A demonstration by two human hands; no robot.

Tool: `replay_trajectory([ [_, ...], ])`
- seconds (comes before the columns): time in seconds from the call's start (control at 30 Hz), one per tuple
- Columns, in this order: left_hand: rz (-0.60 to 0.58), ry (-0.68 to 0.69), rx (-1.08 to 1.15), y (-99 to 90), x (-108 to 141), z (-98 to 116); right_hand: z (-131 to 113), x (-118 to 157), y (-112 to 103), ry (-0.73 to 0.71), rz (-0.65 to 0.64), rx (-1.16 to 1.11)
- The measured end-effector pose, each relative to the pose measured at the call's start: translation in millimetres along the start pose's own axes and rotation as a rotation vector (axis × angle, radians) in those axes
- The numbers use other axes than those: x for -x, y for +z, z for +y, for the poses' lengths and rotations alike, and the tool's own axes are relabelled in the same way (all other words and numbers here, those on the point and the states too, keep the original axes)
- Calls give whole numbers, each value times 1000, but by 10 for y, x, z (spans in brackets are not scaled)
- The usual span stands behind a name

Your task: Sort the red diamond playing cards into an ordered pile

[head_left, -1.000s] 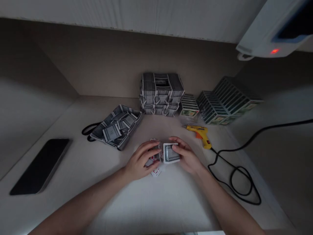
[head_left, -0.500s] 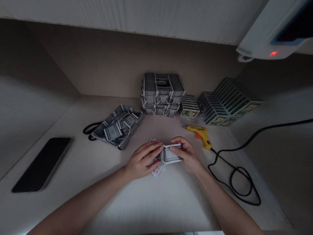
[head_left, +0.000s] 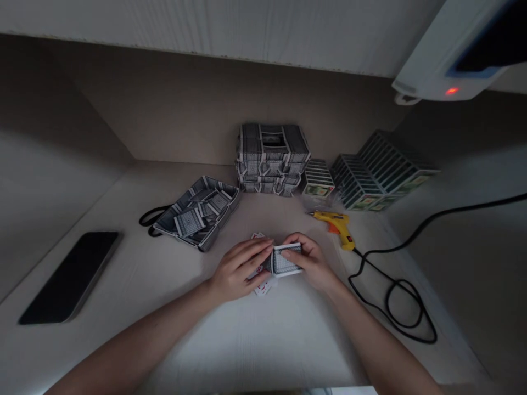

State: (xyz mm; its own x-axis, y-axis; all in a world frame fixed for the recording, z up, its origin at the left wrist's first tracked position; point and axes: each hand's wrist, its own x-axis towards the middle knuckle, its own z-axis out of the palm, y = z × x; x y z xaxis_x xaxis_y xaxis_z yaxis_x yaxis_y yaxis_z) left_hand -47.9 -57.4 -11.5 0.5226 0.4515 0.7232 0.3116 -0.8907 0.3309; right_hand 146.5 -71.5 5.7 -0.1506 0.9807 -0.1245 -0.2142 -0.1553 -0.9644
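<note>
Pale tabletop [head_left: 255, 345], walled at the back and both sides, dim light; at upper right, a white device [head_left: 428, 68] with a red light [head_left: 452, 91]. Your right hand [head_left: 302, 258] has its grip closed round a packet of cards [head_left: 287, 260], patterned back up, low over the middle of the tabletop, thumb lying across it. Your left hand [head_left: 242, 267] sets its fingertips at the packet's left end; whether that grip is clenched, you cannot tell from this view. Partly under your left hand lie cards with red marks [head_left: 262, 288]. Containers: beyond your left hand, an open tray [head_left: 218, 224] with patterned walls holds a loose heap of card-backed pieces [head_left: 190, 222]; a black loop [head_left: 154, 210] sticks out on its left. Near the back wall, a patterned box [head_left: 272, 167], apparently two tiers, has an opening in its top; contents too dark to read. To its right, a short row of small boxes [head_left: 318, 178], then larger rows of packed boxes [head_left: 370, 173], all set closely side by side. Near your right hand: yellow glue gun [head_left: 335, 222], black cord [head_left: 473, 207]. Far left: flat black slab [head_left: 69, 277].
</note>
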Motion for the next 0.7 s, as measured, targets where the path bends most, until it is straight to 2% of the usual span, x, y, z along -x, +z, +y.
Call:
replay_trajectory([
  [0.37, 19, -13, 32, 8, 0, 26, 45, 0, 62, 6, 21, 13],
  [0.6, 30, 12, 71, 7, 16, 20, 31, -15, 109, -16, -50, 101],
  [0.7, 23, 26, 97, 17, 45, 11, 8, -7, 104, 42, -120, 50],
])
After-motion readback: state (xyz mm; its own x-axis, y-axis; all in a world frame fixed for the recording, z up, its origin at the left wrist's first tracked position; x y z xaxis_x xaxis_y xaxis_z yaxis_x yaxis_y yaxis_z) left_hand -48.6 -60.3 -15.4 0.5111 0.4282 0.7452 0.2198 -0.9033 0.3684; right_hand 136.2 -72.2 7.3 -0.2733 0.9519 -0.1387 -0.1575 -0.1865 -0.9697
